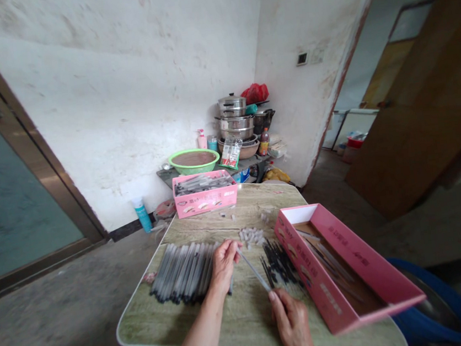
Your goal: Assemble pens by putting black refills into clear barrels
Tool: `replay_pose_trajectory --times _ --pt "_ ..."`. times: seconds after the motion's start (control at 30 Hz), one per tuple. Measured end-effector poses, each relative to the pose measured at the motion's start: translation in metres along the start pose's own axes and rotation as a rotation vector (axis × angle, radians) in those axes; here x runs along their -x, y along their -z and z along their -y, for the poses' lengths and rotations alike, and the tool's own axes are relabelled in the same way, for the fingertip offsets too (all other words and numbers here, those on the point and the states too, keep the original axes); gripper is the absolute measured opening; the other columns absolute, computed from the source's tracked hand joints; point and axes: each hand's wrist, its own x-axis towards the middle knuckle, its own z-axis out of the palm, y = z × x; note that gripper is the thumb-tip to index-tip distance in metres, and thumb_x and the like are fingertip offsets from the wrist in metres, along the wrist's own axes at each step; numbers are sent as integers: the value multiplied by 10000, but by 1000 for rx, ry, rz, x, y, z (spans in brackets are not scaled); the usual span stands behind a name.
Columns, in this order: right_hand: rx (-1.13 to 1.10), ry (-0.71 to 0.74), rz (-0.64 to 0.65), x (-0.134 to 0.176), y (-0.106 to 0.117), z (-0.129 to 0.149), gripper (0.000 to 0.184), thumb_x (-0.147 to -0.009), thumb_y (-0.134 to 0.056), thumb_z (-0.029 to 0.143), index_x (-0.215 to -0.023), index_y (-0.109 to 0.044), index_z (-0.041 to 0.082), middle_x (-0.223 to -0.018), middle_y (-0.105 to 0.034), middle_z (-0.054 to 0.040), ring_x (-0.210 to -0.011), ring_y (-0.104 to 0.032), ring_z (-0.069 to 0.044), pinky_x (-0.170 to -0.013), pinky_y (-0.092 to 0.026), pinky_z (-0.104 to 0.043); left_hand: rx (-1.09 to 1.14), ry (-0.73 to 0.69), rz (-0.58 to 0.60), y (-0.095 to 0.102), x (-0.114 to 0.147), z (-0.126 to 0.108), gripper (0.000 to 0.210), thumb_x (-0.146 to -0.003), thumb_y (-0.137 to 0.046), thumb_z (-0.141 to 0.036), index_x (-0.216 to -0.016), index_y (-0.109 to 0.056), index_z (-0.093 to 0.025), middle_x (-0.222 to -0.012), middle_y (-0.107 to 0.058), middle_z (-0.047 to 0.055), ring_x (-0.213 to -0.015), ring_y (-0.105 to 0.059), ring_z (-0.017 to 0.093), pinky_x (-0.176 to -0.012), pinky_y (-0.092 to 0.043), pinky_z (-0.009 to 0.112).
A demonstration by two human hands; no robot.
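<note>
A slim, frosted pen barrel (pixel 255 270) slants between my two hands above the table. My left hand (pixel 224 262) is closed in a pinch at its far end. My right hand (pixel 290 316) grips the near end between thumb and fingers. Left of my left hand lies a row of similar pen barrels (pixel 185 270) with dark near ends. Thin black pen parts (pixel 281 261) lie in a pile beyond my right hand. Small whitish plugs (pixel 251 236) are heaped just past my left fingertips. Whether a plug is in that pinch is hidden.
At the table's (pixel 248 326) right edge stands a pink open box (pixel 322 290) with a few thin sticks inside. Another pink box (pixel 206 200), full of pen barrels, stands at the far edge. Behind it are a green basin (pixel 194 167) and stacked steel pots (pixel 237 125).
</note>
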Motion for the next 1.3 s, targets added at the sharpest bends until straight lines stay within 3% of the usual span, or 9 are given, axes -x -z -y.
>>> replay_pose_trajectory --times 0.3,0.5,0.73,0.97,1.1,1.2,1.3 --pt "46 14 -13 -1 -6 -3 385 -978 -362 427 -701 -529 216 -524 -499 25 -445 -498 -137 -461 -347 -234 129 25 -26 -6 5 10 439 -790 -616 -550 -906 -688 -132 -717 -600 25 -529 -442 83 -491 -335 192" --pt "45 -16 -16 -2 -5 -7 400 -975 -351 443 -661 -482 232 -499 -420 43 -439 -429 -138 -464 -301 -256 195 56 -8 -10 9 14 390 -798 -625 -520 -881 -681 -143 -720 -587 8 -519 -428 61 -476 -306 178" --pt "-105 -122 44 -2 0 -8 420 -956 -371 486 -630 -435 230 -520 -372 43 -482 -378 -137 -481 -278 -261 158 7 -32 -14 11 8 371 -797 -632 -499 -882 -683 -142 -717 -591 8 -511 -429 60 -478 -313 190" --pt "-265 -256 121 -2 2 -10 458 -937 -376 549 -616 -403 223 -552 -380 38 -516 -376 -126 -472 -275 -241 133 -11 43 -17 11 4 370 -837 -589 -478 -923 -679 -130 -717 -592 16 -517 -437 71 -492 -327 200" --pt "-259 -233 136 -4 2 -8 458 -935 -393 538 -631 -456 202 -559 -394 36 -519 -371 -118 -469 -260 -233 114 11 143 -21 12 0 449 -834 -588 -481 -1142 -615 -155 -736 -598 13 -530 -466 88 -487 -353 199" --pt "-274 -235 144 -3 2 -7 441 -940 -410 507 -624 -435 200 -553 -338 50 -516 -328 -108 -474 -231 -237 33 -28 115 -13 7 -12 505 -851 -556 -480 -1253 -545 -175 -717 -564 -8 -523 -454 91 -473 -346 192" --pt "-308 -262 124 -2 2 -9 429 -939 -419 488 -613 -388 210 -547 -285 59 -509 -287 -105 -468 -203 -244 -199 -111 -17 14 -7 -30 468 -861 -542 -437 -1247 -546 -172 -619 -486 -46 -505 -438 94 -480 -333 191"
